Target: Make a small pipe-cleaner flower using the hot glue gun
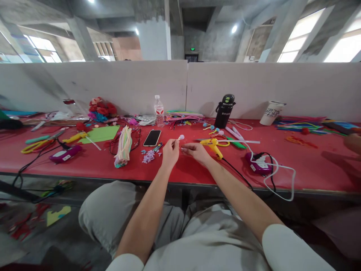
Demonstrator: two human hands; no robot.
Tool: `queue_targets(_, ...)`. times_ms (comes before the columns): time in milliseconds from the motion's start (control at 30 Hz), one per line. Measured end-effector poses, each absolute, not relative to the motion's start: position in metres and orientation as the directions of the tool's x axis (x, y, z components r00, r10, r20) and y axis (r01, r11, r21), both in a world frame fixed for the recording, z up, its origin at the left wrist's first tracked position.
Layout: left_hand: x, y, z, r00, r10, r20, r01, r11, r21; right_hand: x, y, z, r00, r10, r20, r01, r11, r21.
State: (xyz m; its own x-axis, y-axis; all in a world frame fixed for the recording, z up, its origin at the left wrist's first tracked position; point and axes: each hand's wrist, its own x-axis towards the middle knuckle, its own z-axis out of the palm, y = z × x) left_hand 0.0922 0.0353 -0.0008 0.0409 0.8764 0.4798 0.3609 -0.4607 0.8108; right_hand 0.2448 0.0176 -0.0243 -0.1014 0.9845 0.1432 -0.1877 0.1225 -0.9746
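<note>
My left hand (170, 152) is raised over the red table (93, 160), fingers pinched on a thin stick tipped with a small white pompom (181, 137). My right hand (195, 151) lies just to its right, fingers curled and pinched together near the stick's lower end; what it holds is too small to make out. A yellow glue gun (213, 145) lies right beside my right hand. Small lilac pieces (148, 156) are scattered left of my left hand, in front of a black phone (152, 137).
A bundle of pale pipe cleaners (123, 146), green paper (100, 133), a second yellow glue gun (75, 137), purple power strips (65, 154) (258, 165) with cables, a water bottle (159, 111), a black flask (224, 111) and a paper cup (271, 113) crowd the table. Another person's hand (352, 143) shows far right.
</note>
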Motion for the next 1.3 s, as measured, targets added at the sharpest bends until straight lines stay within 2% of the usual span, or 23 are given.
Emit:
queue_targets(167,0.099,0.034,-0.009,0.025,0.881,0.472,0.416,-0.439,0.796,0.241,0.018,-0.027,-0.067,0.988,0.140,-0.198,0.124,-0.972)
queue_targets(400,0.100,0.028,-0.010,0.086,0.883,0.462,0.514,-0.437,0.738,0.239,0.016,-0.024,-0.019,0.970,0.242,-0.130,0.238,-0.963)
queue_targets(633,0.101,0.027,-0.009,0.125,0.898,0.421,0.582,-0.411,0.702,0.240,0.014,-0.023,0.042,0.960,0.277,-0.097,0.280,-0.955)
queue_targets(867,0.102,0.025,-0.010,0.151,0.899,0.412,0.575,-0.419,0.703,0.240,0.011,-0.022,0.071,0.949,0.307,-0.058,0.311,-0.949)
queue_targets(1033,0.103,0.025,-0.008,0.160,0.887,0.432,0.559,-0.443,0.701,0.241,0.011,-0.022,0.045,0.955,0.292,-0.094,0.295,-0.951)
queue_targets(1233,0.104,0.024,-0.006,0.160,0.876,0.455,0.473,-0.473,0.744,0.243,0.009,-0.019,-0.024,0.939,0.342,0.028,0.343,-0.939)
queue_targets(1300,0.105,0.023,-0.005,0.173,0.877,0.449,0.422,-0.478,0.771,0.244,0.007,-0.017,-0.034,0.936,0.350,0.010,0.351,-0.937)
